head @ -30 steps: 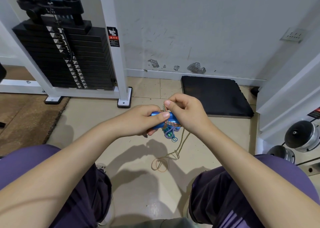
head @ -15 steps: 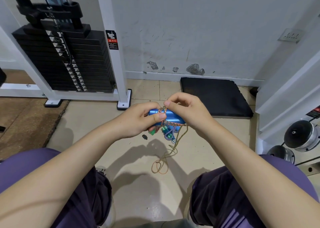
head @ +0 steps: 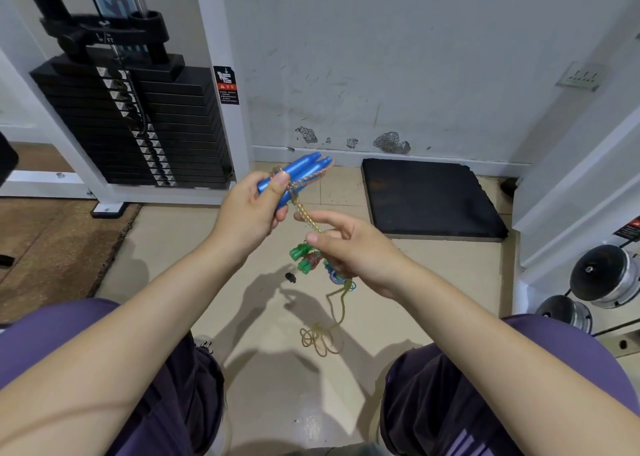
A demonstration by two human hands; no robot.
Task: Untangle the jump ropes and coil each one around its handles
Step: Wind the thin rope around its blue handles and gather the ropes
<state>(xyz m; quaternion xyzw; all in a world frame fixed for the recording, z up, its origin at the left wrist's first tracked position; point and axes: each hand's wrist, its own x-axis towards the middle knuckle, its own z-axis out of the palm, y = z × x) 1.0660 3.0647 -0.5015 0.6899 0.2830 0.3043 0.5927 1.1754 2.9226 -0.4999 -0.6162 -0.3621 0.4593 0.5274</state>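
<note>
Up in front of the person, the left hand grips two blue handles side by side, with the fingers and thumb curled tight around them. The handles tilt up and point away toward the wall. A thin orange-yellow rope is wound around the blue handles and runs down to the right hand. The right hand pinches that rope between its thumb and pointer finger, just below the left hand.

Lower down, partly hidden by the right hand, sits a small bundle with green handles and a blue-and-white rope (I cannot tell whether it rests on the floor or hangs). A yellow rope tail drops from there and lies in loose loops on the tan floor, between the person's knees. A tiny black piece lies on the floor near the green handles.

Behind, a black weight stack stands on the left, and a black mat lies by the wall. Round metal weights sit at the far right.
</note>
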